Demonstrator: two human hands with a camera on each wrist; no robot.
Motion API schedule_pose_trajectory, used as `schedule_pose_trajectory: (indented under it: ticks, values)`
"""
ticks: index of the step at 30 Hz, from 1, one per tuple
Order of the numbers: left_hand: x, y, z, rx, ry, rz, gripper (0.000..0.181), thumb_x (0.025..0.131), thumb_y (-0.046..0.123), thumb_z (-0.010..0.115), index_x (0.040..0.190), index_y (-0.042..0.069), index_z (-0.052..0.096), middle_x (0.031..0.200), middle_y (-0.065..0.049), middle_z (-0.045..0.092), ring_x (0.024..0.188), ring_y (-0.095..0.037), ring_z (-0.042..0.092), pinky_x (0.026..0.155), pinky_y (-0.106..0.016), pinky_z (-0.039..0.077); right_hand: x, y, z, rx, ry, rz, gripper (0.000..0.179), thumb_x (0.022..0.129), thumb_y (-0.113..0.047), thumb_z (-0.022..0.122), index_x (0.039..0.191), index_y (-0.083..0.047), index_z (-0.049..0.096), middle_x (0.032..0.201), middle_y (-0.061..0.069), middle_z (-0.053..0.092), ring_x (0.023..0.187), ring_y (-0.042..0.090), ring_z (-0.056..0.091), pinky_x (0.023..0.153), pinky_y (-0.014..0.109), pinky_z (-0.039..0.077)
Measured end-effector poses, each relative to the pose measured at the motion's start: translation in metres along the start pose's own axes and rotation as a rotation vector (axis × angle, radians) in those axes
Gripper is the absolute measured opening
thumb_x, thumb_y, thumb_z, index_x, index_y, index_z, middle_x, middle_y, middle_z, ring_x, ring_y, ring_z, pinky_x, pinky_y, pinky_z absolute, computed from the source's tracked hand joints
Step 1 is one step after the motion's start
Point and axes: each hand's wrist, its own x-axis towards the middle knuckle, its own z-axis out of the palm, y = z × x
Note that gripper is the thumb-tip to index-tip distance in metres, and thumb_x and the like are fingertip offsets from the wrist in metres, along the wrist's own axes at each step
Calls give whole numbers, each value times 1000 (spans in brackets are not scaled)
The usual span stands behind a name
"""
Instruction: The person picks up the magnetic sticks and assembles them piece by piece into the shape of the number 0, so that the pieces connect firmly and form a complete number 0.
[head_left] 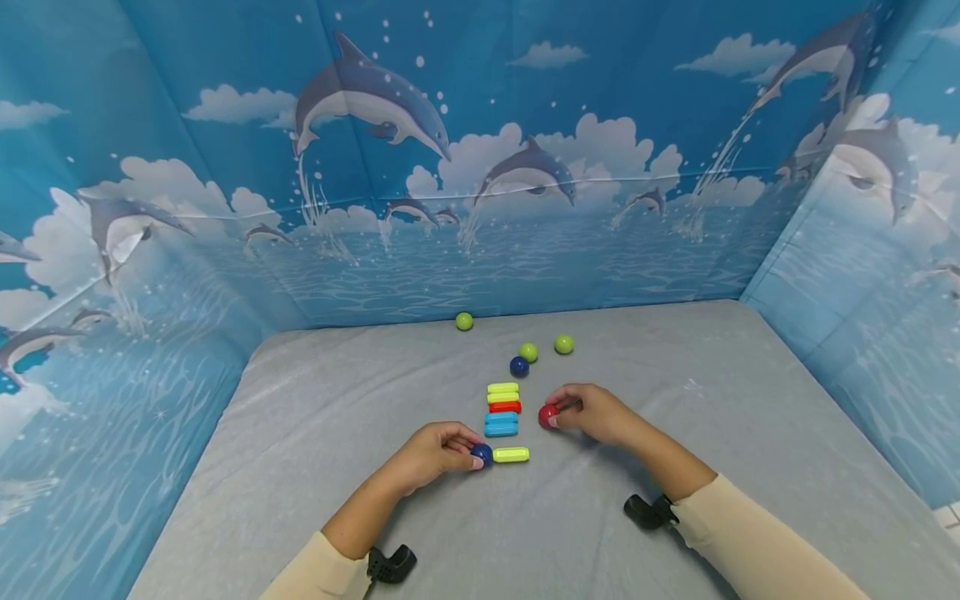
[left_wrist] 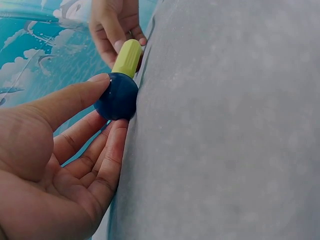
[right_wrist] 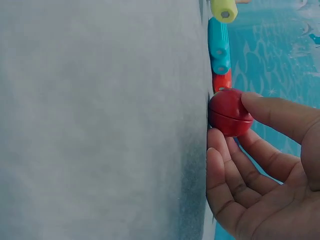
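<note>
My left hand [head_left: 437, 457] pinches a dark blue ball [left_wrist: 116, 97] between thumb and fingers, low at the grey surface. Right at the ball's side lies a short yellow-green ridged rod [head_left: 512, 454], pointing right. Farther over, my right hand [head_left: 592, 412] grips a red ball [right_wrist: 231, 112], which has a seam around its middle, with the thumb on top and fingers beneath in the right wrist view. Between the hands and a little beyond the left one, a column of short rods lies side by side: two yellow-green [head_left: 502, 388], one red [head_left: 505, 407] and two light blue [head_left: 501, 430].
Another dark blue ball [head_left: 519, 367] lies beyond the column, close to a green ball [head_left: 528, 352]. A second green ball [head_left: 564, 344] lies to its right, and a third green ball [head_left: 464, 321] is at the back edge. A dolphin-print curtain [head_left: 480, 250] surrounds the grey cloth surface [head_left: 300, 417].
</note>
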Motion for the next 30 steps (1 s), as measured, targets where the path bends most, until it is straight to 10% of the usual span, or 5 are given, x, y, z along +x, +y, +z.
schedule_pose_trajectory:
  ticks: [30]
  values:
    - [-2, 0, 3, 3, 4, 8, 28, 85, 21, 82, 110, 11, 73, 97, -5, 68, 89, -16, 61, 77, -28, 52, -27, -1, 20, 43, -111, -82, 27, 88, -19, 79, 112, -11, 70, 98, 1, 70, 88, 16, 63, 77, 29, 55]
